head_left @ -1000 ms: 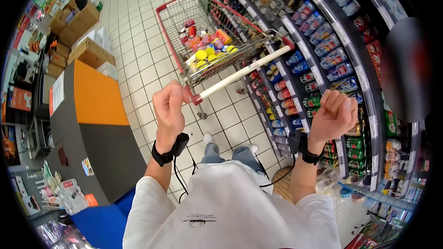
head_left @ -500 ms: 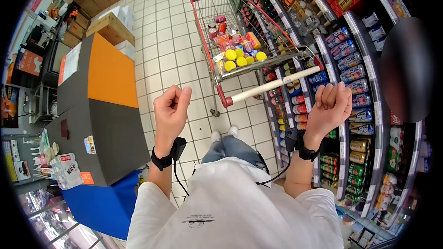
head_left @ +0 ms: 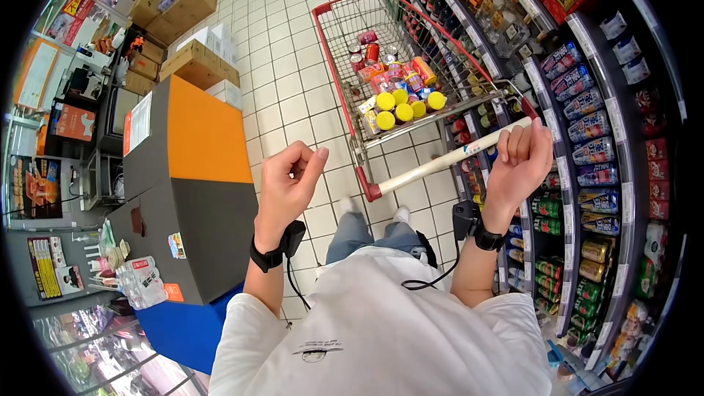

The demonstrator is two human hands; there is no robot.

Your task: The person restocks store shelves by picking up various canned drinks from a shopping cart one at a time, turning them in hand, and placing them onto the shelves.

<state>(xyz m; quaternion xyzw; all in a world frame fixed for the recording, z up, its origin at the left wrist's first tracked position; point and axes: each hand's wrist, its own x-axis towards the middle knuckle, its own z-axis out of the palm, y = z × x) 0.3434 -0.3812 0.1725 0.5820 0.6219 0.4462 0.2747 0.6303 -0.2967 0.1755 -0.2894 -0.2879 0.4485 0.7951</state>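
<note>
My left hand (head_left: 290, 182) is loosely curled, thumb raised, in mid-air left of the shopping cart's handle, and nothing shows in it. My right hand (head_left: 523, 163) is in a fist with nothing visible inside; it overlaps the right end of the white handle (head_left: 447, 159), and whether it touches is unclear. Ahead stands a wire shopping cart (head_left: 331, 51) with a red rim. Inside lie several yellow-lidded jars (head_left: 403, 111), red cans (head_left: 372, 52) and colourful packages. Both wrists carry black straps with small cabled devices.
Shelves of canned drinks (head_left: 592, 152) and bottles line the right side. On the left stands a grey and orange counter (head_left: 209, 139), with a plastic bag (head_left: 141, 280) on it. Cardboard boxes (head_left: 192, 66) are stacked farther ahead on the tiled floor (head_left: 282, 81).
The cart and shelves have shifted slightly down and right in view, and the counter rightward. My right hand now overlaps the handle's end. My feet have changed position, and both hands remain curled.
</note>
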